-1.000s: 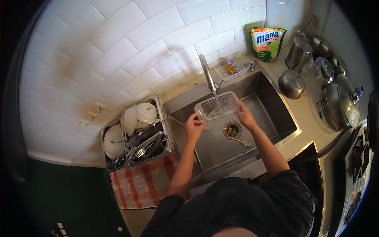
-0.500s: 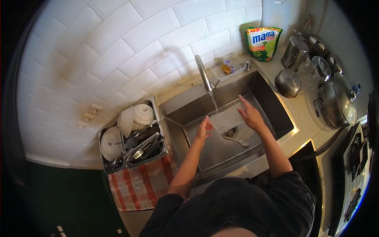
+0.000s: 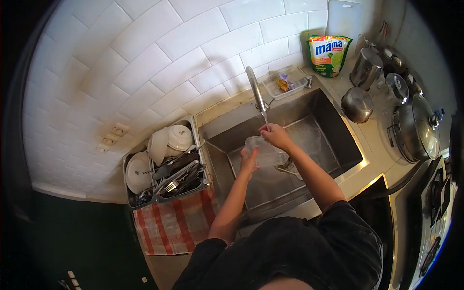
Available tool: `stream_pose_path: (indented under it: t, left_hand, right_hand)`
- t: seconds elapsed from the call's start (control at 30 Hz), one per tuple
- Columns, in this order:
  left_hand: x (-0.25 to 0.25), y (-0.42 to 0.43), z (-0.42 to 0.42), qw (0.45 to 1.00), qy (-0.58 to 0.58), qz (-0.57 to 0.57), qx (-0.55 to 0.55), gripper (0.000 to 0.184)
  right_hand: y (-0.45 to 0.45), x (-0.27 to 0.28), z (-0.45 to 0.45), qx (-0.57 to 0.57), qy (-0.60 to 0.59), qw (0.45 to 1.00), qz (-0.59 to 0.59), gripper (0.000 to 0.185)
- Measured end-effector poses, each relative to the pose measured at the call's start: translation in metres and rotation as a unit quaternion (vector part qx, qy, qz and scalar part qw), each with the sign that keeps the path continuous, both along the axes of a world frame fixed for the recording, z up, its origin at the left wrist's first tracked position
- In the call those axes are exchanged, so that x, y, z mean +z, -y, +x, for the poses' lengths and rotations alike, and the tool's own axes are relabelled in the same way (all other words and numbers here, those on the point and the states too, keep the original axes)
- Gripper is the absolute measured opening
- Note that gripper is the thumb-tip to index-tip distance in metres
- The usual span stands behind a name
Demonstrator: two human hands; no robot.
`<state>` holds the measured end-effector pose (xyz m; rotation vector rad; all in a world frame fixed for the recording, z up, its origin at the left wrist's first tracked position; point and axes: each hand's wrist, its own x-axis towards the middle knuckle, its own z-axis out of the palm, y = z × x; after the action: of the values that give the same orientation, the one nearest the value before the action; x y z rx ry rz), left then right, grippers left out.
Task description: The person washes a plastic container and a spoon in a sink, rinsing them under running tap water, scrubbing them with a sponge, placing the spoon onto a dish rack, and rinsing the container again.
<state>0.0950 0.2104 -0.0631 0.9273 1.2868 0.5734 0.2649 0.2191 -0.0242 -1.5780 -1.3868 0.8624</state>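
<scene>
In the deep steel sink point(image 3: 333, 166), my left hand point(image 3: 250, 162) grips the left side of a clear plastic container point(image 3: 271, 155). The container is tilted below the faucet point(image 3: 256, 89). My right hand point(image 3: 276, 136) is at the container's far edge, directly under the running water. Its fingers are curled together, and what they hold, if anything, is hidden. Beneath the container, a spoon point(image 3: 296, 172) lies by the drain point(image 3: 282, 167), partly covered by my right forearm.
A dish rack point(image 3: 210, 179) with bowls, plates and cutlery stands left of the sink, beside a striped cloth point(image 3: 176, 224). Behind the sink are a clear tray point(image 3: 299, 83) and a green detergent pouch point(image 3: 330, 57). A small pot point(image 3: 356, 105) and large lidded pot point(image 3: 415, 128) stand right.
My left hand has taken hold of the container and tilted it. My right hand has moved left, from open beside the container to curled under the stream.
</scene>
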Motion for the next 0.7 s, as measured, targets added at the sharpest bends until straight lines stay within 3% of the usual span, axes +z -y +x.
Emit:
stream_pose_path:
  t: [0.07, 0.17, 0.27, 0.37, 0.47, 0.57, 0.67, 0.7]
  left_hand:
    - [0.014, 0.002, 0.011, 0.995, -0.079, 0.049, -0.026, 0.089]
    - [0.000, -0.005, 0.023, 0.946, -0.147, 0.261, -0.124, 0.087]
    - [0.028, 0.002, 0.040, 0.896, -0.219, 0.352, -0.158, 0.092]
    - [0.039, 0.002, 0.055, 0.854, -0.230, 0.417, -0.207, 0.093]
    - [0.070, -0.005, 0.073, 0.797, -0.224, 0.464, -0.313, 0.096]
    - [0.063, -0.020, 0.084, 0.761, -0.168, 0.495, -0.385, 0.094]
    - [0.044, -0.045, 0.094, 0.878, 0.155, 0.323, -0.317, 0.086]
    - [0.039, -0.046, 0.097, 0.907, 0.112, 0.302, -0.271, 0.084]
  right_hand:
    - [-0.011, 0.003, -0.004, 0.061, -0.100, 0.991, -0.066, 0.024]
    - [-0.007, 0.018, -0.003, 0.118, -0.057, 0.991, -0.003, 0.026]
    - [0.010, 0.033, 0.016, 0.014, 0.146, 0.980, 0.133, 0.025]
    - [0.029, 0.020, 0.036, 0.039, 0.065, 0.997, 0.005, 0.022]
    - [0.045, 0.009, 0.054, 0.090, -0.105, 0.981, -0.138, 0.021]
    - [0.062, 0.011, 0.058, 0.044, -0.239, 0.968, -0.057, 0.022]
    - [0.067, 0.008, 0.045, -0.017, -0.208, 0.978, -0.018, 0.025]
    - [0.069, 0.009, 0.038, -0.019, -0.090, 0.996, -0.001, 0.024]
